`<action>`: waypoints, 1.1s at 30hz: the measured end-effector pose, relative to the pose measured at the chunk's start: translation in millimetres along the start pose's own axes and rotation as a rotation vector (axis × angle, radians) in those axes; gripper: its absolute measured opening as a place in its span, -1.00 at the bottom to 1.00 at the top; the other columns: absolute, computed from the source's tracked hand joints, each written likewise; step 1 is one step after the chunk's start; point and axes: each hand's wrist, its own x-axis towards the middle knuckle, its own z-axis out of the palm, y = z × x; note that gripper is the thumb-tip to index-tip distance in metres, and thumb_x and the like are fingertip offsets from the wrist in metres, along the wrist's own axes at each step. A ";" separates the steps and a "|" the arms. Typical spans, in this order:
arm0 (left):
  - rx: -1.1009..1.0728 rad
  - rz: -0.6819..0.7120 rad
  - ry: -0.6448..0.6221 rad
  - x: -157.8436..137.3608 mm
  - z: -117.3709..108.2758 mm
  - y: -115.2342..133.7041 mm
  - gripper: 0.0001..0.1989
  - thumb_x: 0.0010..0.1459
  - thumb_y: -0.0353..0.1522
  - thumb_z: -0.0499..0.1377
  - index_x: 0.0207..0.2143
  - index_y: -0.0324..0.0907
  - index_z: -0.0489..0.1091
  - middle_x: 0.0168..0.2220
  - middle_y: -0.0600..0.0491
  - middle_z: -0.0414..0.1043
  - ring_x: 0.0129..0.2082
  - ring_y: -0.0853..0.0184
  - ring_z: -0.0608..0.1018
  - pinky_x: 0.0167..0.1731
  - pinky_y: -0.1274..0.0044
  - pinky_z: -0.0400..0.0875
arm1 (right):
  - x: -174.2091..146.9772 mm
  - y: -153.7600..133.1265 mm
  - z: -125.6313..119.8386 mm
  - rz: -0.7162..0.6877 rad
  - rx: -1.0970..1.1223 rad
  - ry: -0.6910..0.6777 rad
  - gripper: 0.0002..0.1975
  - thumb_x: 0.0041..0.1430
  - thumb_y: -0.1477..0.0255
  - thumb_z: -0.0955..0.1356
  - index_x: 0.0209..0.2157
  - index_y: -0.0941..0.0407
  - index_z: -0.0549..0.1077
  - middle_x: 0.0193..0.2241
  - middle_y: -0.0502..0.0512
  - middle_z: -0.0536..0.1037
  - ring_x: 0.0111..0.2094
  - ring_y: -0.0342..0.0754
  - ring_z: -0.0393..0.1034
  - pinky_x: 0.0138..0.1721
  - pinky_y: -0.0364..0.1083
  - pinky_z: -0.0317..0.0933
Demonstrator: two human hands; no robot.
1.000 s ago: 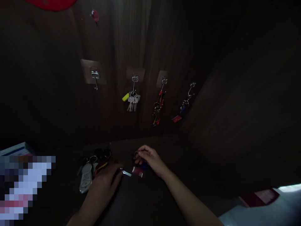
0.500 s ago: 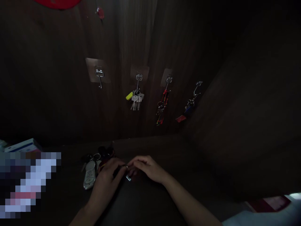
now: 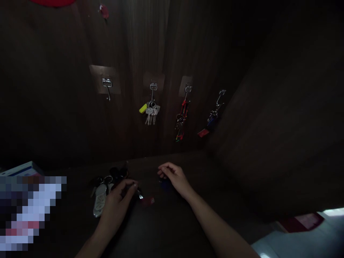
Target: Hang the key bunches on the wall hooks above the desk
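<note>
My left hand (image 3: 119, 197) is closed in a pinch low in the view, with thumb and forefinger together on a small key ring whose detail is too dark to see. Beside its fingertips, a shiny metal piece leads to a red tag (image 3: 147, 201) over the dark surface. To the right, my right hand (image 3: 174, 178) has its fingers curled in, and what they hold, if anything, is hidden. Just below those fingers is a dark blue tag (image 3: 165, 184). Left of my left hand lies a bunch of keys with a silver fob (image 3: 100, 200), partly covered by the hand.
On the dark wooden wall hang keys with a yellow tag (image 3: 152, 113), keys on a red cord (image 3: 181, 122) and keys with a red tag (image 3: 203, 133). A bare metal hook (image 3: 107, 87) is at left. A box (image 3: 21, 169) stands at lower left.
My hands have come apart: the right has moved right and up, the left slightly left. The red tag and blue tag have come into sight. The view has shifted a little.
</note>
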 end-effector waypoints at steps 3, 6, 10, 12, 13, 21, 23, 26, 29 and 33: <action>-0.186 -0.125 -0.049 0.0 0.6 5.2 -0.75 0.02 -0.15 0.17 -0.40 -0.12 0.49 -0.37 0.09 0.58 -0.30 0.27 0.57 -0.23 0.51 0.43 | -3.8 -1.8 3.7 -0.022 -0.042 -0.014 -0.74 0.10 0.21 0.34 -0.34 0.11 0.49 -0.44 0.04 0.55 -0.42 -0.12 0.42 -0.35 -0.13 0.27; -0.370 -0.239 -0.126 -2.6 1.6 8.8 -0.69 0.03 -0.13 0.18 -0.32 -0.17 0.50 -0.42 0.07 0.56 -0.37 0.31 0.56 -0.25 0.51 0.44 | -9.7 -8.7 9.1 -0.117 -0.147 -0.079 -0.77 0.16 0.25 0.31 -0.26 0.08 0.51 -0.32 0.06 0.56 -0.26 -0.08 0.43 -0.21 -0.08 0.27; -0.522 -0.273 -0.250 -6.9 4.4 10.4 -0.65 0.04 -0.10 0.18 -0.38 -0.22 0.50 -0.50 0.07 0.49 -0.40 0.32 0.52 -0.25 0.50 0.41 | -18.2 -23.7 19.7 -0.253 -0.266 -0.226 -0.76 0.22 0.29 0.27 -0.14 0.01 0.50 -0.18 0.07 0.50 -0.10 -0.07 0.37 -0.04 -0.05 0.21; -0.546 -0.252 -0.347 -8.0 6.5 10.1 -0.63 0.05 -0.08 0.17 -0.47 -0.23 0.48 -0.52 0.07 0.45 -0.42 0.32 0.50 -0.27 0.50 0.40 | -21.9 -29.2 25.9 -0.286 -0.264 -0.287 -0.75 0.23 0.29 0.27 -0.11 0.00 0.49 -0.15 0.07 0.48 -0.08 -0.07 0.35 -0.02 -0.04 0.20; -0.539 -0.238 -0.393 -8.4 7.6 9.9 -0.62 0.06 -0.08 0.15 -0.51 -0.22 0.47 -0.53 0.07 0.44 -0.43 0.32 0.49 -0.29 0.50 0.40 | -23.4 -31.0 28.8 -0.305 -0.258 -0.314 -0.75 0.23 0.30 0.27 -0.12 0.01 0.49 -0.15 0.08 0.48 -0.08 -0.08 0.35 -0.02 -0.04 0.20; -0.305 -0.166 -0.381 -10.1 8.8 15.7 -0.61 0.15 -0.11 0.04 -0.36 -0.17 0.54 -0.45 0.07 0.53 -0.33 0.26 0.53 -0.22 0.47 0.38 | -25.2 -31.7 30.3 -0.338 -0.187 -0.259 -0.86 0.10 0.31 0.37 -0.43 0.08 0.49 -0.36 0.03 0.45 -0.28 -0.09 0.36 -0.19 -0.08 0.22; -0.310 -0.160 -0.326 -9.4 7.0 17.2 -0.65 0.15 -0.16 0.04 -0.25 -0.15 0.52 -0.30 0.03 0.58 -0.19 0.22 0.54 -0.10 0.43 0.36 | -23.2 -31.3 24.7 -0.276 -0.126 -0.190 -0.85 0.10 0.30 0.37 -0.45 0.07 0.47 -0.41 0.01 0.43 -0.34 -0.10 0.33 -0.25 -0.10 0.20; -0.262 -0.142 -0.296 -8.5 6.2 14.6 -0.68 0.12 -0.19 0.08 -0.18 -0.10 0.51 -0.16 0.03 0.58 -0.08 0.19 0.53 -0.01 0.38 0.34 | -19.4 -30.6 15.5 -0.190 -0.038 -0.084 -0.85 0.09 0.30 0.36 -0.48 0.07 0.43 -0.46 -0.01 0.41 -0.38 -0.10 0.30 -0.32 -0.13 0.17; -0.156 -0.089 -0.318 -9.7 9.2 8.5 -0.70 0.11 -0.20 0.08 -0.19 -0.05 0.51 -0.15 0.06 0.58 -0.08 0.20 0.54 -0.04 0.39 0.37 | -14.7 -28.2 6.7 -0.159 0.040 0.018 -0.83 0.05 0.32 0.37 -0.53 0.08 0.38 -0.44 0.00 0.43 -0.36 -0.09 0.30 -0.31 -0.13 0.16; -0.041 -0.007 -0.341 -13.8 15.9 2.6 -0.75 0.11 -0.24 0.08 -0.25 -0.04 0.51 -0.24 0.11 0.60 -0.18 0.26 0.57 -0.14 0.49 0.41 | -7.4 -24.0 -5.2 -0.147 0.215 0.158 -0.81 0.00 0.36 0.38 -0.60 0.10 0.34 -0.37 0.03 0.50 -0.26 -0.05 0.33 -0.17 -0.09 0.15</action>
